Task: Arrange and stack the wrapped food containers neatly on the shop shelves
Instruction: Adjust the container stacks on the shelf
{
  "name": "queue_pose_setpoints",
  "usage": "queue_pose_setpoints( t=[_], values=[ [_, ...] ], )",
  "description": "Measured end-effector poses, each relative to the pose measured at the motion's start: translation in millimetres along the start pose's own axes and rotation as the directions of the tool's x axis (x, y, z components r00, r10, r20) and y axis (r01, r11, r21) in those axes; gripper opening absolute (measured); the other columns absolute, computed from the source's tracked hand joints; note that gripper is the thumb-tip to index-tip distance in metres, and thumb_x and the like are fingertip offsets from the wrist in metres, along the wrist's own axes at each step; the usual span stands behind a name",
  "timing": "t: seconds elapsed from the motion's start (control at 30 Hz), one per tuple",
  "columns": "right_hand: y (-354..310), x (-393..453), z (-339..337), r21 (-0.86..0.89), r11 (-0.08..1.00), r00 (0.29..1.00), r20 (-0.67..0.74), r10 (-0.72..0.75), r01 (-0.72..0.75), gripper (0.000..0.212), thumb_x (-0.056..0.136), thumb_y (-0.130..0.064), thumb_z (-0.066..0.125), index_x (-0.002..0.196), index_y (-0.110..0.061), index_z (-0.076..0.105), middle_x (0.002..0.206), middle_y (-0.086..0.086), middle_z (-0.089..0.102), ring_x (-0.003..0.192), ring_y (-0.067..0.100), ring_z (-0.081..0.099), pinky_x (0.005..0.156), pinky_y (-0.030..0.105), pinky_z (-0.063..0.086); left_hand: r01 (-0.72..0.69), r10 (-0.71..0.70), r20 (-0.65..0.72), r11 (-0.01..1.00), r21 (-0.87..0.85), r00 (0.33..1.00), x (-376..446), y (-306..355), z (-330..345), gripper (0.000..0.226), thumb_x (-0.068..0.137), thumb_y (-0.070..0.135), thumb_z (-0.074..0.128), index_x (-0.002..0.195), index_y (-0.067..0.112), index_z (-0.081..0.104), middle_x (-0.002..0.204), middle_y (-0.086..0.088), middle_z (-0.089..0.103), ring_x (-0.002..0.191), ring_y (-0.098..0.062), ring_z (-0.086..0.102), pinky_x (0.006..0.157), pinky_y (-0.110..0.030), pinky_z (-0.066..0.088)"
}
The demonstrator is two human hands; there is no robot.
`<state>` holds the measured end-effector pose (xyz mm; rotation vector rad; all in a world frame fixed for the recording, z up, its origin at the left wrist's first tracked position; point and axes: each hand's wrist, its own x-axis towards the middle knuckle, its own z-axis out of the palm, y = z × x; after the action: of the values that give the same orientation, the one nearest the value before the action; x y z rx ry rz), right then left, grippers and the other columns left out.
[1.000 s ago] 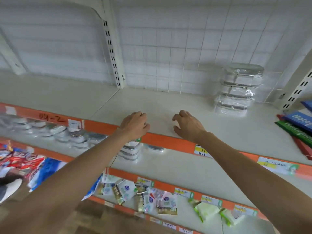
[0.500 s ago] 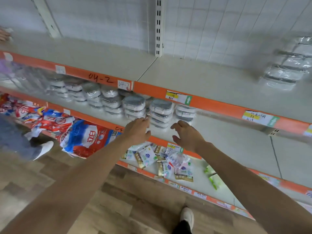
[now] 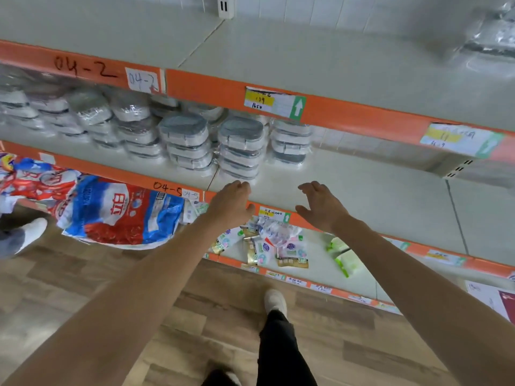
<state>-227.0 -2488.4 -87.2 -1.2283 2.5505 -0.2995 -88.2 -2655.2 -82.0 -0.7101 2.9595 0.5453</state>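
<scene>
Several stacks of wrapped food containers stand in a row on the middle shelf (image 3: 362,185); the nearest stack (image 3: 241,147) has grey lids under clear film. My left hand (image 3: 231,203) hovers just in front of and below that stack, fingers loosely curled, holding nothing. My right hand (image 3: 320,204) is a hand's width to the right over the shelf's front edge, fingers relaxed and empty. Another wrapped stack (image 3: 494,37) stands blurred on the upper shelf (image 3: 306,57) at far right.
Orange shelf edges carry price labels (image 3: 274,103). A red and blue bag (image 3: 119,210) hangs off the lower shelf at left, with small packets (image 3: 267,243) to its right. Another person's shoe (image 3: 29,232) is at far left. My own leg and shoe (image 3: 276,302) stand on the wooden floor.
The view dropped from the upper shelf to the middle shelf. Both hands came down from the upper shelf's edge to the front of the middle shelf, still empty.
</scene>
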Motion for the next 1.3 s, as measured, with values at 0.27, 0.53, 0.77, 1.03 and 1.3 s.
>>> queue_pose_setpoints(
  t=[0.27, 0.53, 0.77, 1.03, 1.3],
  values=[
    [77, 122, 43, 0.143, 0.989, 0.965, -0.251, 0.079, -0.044, 0.066, 0.091, -0.034, 0.058, 0.143, -0.003, 0.031, 0.142, 0.015, 0.034, 0.132, 0.031, 0.030, 0.107, 0.034, 0.024, -0.106, 0.097, -0.189, 0.994, -0.039, 0.977, 121, 6, 74, 0.037, 0.092, 0.022, 0.053, 0.124, 0.004, 0.048, 0.121, -0.011, 0.051, 0.114, -0.025, 0.050, 0.091, -0.037, 0.044],
    [116, 227, 42, 0.346, 0.938, 0.888, -0.430, 0.165, -0.006, 0.087, 0.081, -0.044, 0.069, 0.145, -0.008, 0.024, 0.144, 0.011, 0.030, 0.135, 0.026, 0.029, 0.109, 0.035, 0.027, -0.220, 0.239, -0.313, 0.971, 0.094, 0.919, 208, 13, 95, 0.033, 0.092, 0.023, 0.051, 0.120, 0.005, 0.047, 0.123, -0.010, 0.047, 0.116, -0.027, 0.045, 0.089, -0.037, 0.040],
    [111, 284, 4, 0.482, 0.862, 0.870, -0.480, 0.111, 0.156, 0.119, 0.059, -0.048, 0.085, 0.147, -0.006, 0.017, 0.139, 0.010, 0.039, 0.128, 0.025, 0.040, 0.110, 0.037, 0.035, -0.271, 0.302, -0.328, 0.953, 0.140, 0.895, 234, 16, 76, 0.029, 0.092, 0.020, 0.051, 0.117, 0.005, 0.051, 0.118, -0.008, 0.049, 0.114, -0.024, 0.047, 0.093, -0.039, 0.043],
    [148, 247, 2, 0.497, 0.860, 0.814, -0.543, 0.204, 0.115, 0.102, 0.059, -0.049, 0.084, 0.139, -0.010, 0.035, 0.120, -0.002, 0.034, 0.108, 0.014, 0.043, 0.092, 0.024, 0.039, -0.200, 0.279, -0.285, 0.940, 0.276, 0.917, 255, 42, 79, 0.049, 0.088, 0.024, 0.057, 0.126, -0.004, 0.041, 0.127, -0.018, 0.041, 0.119, -0.032, 0.039, 0.094, -0.032, 0.035],
    [226, 151, 35, 0.578, 0.806, 0.764, -0.461, 0.451, -0.127, 0.088, 0.062, -0.048, 0.083, 0.131, -0.011, 0.043, 0.119, 0.003, 0.037, 0.105, 0.021, 0.048, 0.091, 0.033, 0.045, 0.010, 0.049, -0.180, 0.951, 0.311, 0.982, 295, 50, 79, 0.083, 0.080, 0.030, 0.062, 0.141, -0.004, 0.017, 0.142, -0.023, 0.021, 0.133, -0.042, 0.022, 0.109, -0.052, 0.027]
  ],
)
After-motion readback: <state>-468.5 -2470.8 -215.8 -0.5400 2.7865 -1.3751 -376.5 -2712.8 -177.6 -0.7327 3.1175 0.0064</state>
